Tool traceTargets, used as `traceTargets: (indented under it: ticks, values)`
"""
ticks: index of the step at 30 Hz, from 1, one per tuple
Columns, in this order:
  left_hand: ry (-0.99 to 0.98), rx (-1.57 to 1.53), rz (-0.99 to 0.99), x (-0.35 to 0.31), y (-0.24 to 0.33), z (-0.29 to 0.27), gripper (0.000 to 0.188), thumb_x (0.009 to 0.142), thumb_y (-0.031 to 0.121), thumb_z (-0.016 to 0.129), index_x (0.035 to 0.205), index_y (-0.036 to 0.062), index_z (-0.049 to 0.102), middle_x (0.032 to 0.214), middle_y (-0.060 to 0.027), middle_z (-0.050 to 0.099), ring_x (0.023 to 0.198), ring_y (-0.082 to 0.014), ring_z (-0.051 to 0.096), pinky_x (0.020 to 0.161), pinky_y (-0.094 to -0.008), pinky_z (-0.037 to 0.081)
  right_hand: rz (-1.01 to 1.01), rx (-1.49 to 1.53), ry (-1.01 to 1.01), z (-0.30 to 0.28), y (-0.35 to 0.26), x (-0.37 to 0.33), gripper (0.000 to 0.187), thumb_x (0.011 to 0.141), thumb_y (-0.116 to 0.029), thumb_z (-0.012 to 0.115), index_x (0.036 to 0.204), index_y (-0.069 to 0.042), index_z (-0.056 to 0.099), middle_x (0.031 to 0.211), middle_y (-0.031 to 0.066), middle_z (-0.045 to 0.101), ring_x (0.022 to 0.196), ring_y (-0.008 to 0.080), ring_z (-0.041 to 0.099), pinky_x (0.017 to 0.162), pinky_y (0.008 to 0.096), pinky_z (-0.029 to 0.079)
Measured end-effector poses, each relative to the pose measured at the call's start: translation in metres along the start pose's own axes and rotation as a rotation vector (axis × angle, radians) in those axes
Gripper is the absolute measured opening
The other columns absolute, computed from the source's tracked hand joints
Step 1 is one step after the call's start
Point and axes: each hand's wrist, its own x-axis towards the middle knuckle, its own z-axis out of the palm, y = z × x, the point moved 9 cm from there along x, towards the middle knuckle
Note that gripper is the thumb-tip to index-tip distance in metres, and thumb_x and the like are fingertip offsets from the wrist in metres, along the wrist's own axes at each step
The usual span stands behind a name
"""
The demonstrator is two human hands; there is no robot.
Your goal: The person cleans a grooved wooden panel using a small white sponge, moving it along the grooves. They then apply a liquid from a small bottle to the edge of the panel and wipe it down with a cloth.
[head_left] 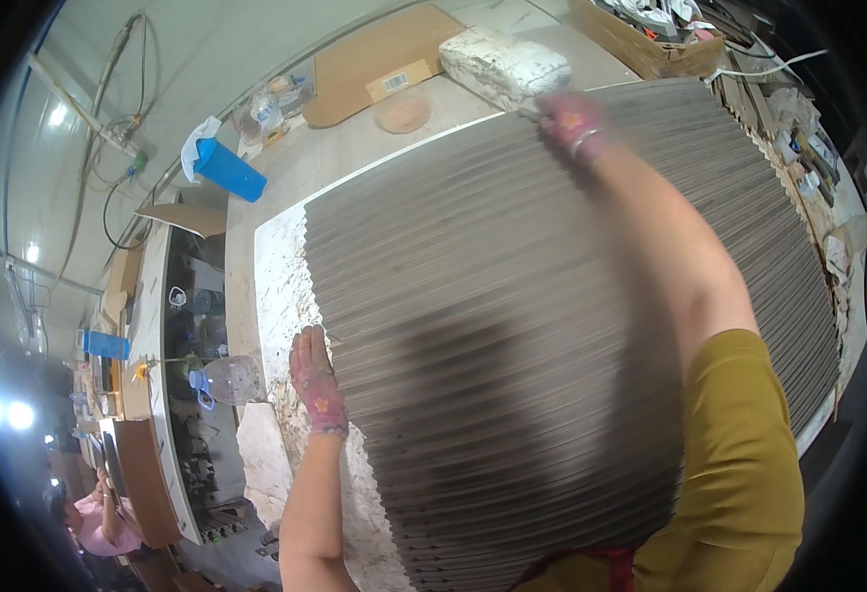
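Observation:
A large dark grey ridged panel (512, 296) lies before me, its long grooves running from left to right. My left hand (317, 380), in a patterned pink glove, rests flat along the panel's left edge, over a white, stained strip of board (281, 261). Stretched to the far edge of the panel is my right hand (569, 123), in a matching glove and blurred by motion. Its fingers look curled, and a small greyish bit shows at their tips, too smeared to name. Just beyond it stands a white, dusty block-shaped bundle (505, 64).
Cardboard (379, 64) and a blue container (228, 170) lie along the far side. A clear jug (226, 381) stands left of the panel, near a broken white slab (264, 459). Tools and scraps (813, 163) line the right edge. Another person (106, 518) is at the far left.

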Motion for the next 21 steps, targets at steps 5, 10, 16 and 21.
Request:
traceTargets:
  ticks: [5,10,16,21]
  values:
    - [0.02,-0.078,0.004,0.004,0.018,-0.009,0.047,0.09,-0.005,0.046,0.134,0.0063,0.056,0.135,-0.0099,0.054,0.128,-0.0297,0.047,0.11,-0.0381,0.038,0.072,-0.026,-0.02,-0.013,0.013,0.001,0.024,0.081,-0.029,0.067,0.099,-0.014,0.07,0.1,0.0168,0.068,0.098,0.0358,0.065,0.086,0.0474,0.051]
    - [0.063,-0.226,-0.018,-0.001,-0.007,0.0,0.049,0.087,-0.007,0.047,0.133,0.0061,0.057,0.134,-0.0123,0.055,0.127,-0.0311,0.048,0.11,-0.0396,0.039,-0.036,0.047,0.076,-0.004,-0.024,-0.01,0.025,0.081,-0.028,0.067,0.099,-0.01,0.067,0.103,0.0193,0.067,0.099,0.0398,0.064,0.086,0.049,0.05]
    - [0.079,-0.207,0.006,0.005,0.006,0.002,0.048,0.085,-0.007,0.049,0.13,0.0051,0.058,0.131,-0.0127,0.057,0.126,-0.0313,0.049,0.109,-0.0394,0.04,0.353,-0.038,0.005,-0.038,0.122,-0.03,0.032,0.087,-0.03,0.063,0.111,-0.01,0.065,0.106,0.0173,0.068,0.103,0.0358,0.064,0.087,0.0473,0.051]
    - [0.071,-0.304,-0.062,-0.007,-0.031,0.015,0.042,0.09,-0.004,0.048,0.129,0.0042,0.059,0.135,-0.0114,0.055,0.128,-0.0291,0.048,0.108,-0.0371,0.039,-0.056,0.27,-0.168,-0.008,-0.063,-0.042,0.034,0.088,-0.028,0.054,0.117,-0.011,0.063,0.108,0.0182,0.067,0.104,0.0374,0.063,0.091,0.0503,0.047]
